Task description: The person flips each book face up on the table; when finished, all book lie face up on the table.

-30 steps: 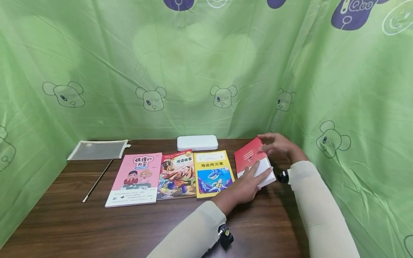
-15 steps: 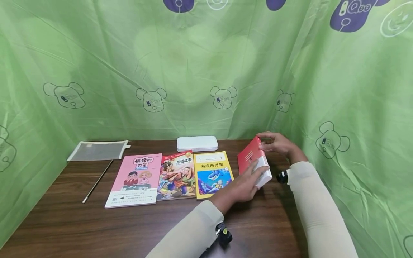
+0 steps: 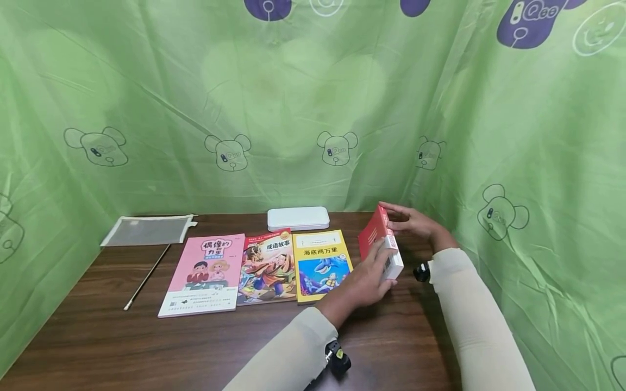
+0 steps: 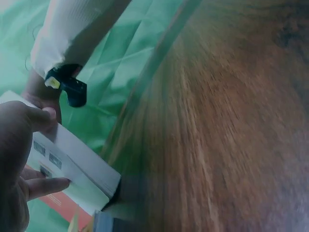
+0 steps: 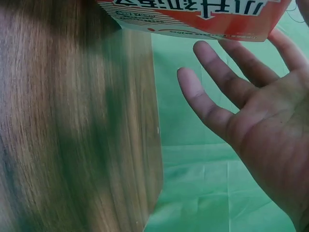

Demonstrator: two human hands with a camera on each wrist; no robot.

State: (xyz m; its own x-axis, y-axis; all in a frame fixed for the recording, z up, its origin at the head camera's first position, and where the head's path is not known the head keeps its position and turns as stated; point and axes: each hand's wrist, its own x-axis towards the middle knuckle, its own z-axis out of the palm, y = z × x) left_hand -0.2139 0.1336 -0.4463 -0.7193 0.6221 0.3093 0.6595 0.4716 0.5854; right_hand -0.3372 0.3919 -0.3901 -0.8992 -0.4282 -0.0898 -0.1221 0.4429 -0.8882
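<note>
A thick red-and-white book (image 3: 375, 233) stands tilted on the table at the right, its spine turned toward the right. My left hand (image 3: 373, 277) grips its near lower part; in the left wrist view, thumb and fingers lie on opposite sides of the book (image 4: 79, 166). At the far upper corner, my right hand (image 3: 413, 222) holds the book between thumb and forefinger. The right wrist view shows the book's printed cover (image 5: 207, 17) above, with the other fingers of the right hand (image 5: 260, 99) spread loosely below it.
Left of the held book lie a yellow book (image 3: 323, 271), a colourful storybook (image 3: 268, 266) and a pink book (image 3: 207, 271) in a row. Behind them is a white case (image 3: 298, 218). A mesh pouch (image 3: 146, 230) and a thin stick (image 3: 146, 279) lie at the left. Green curtains surround the table.
The red-and-white book has been tilted up more steeply and shifted slightly left, showing more of its spine. Both hands have moved with it. The other books stay in place.
</note>
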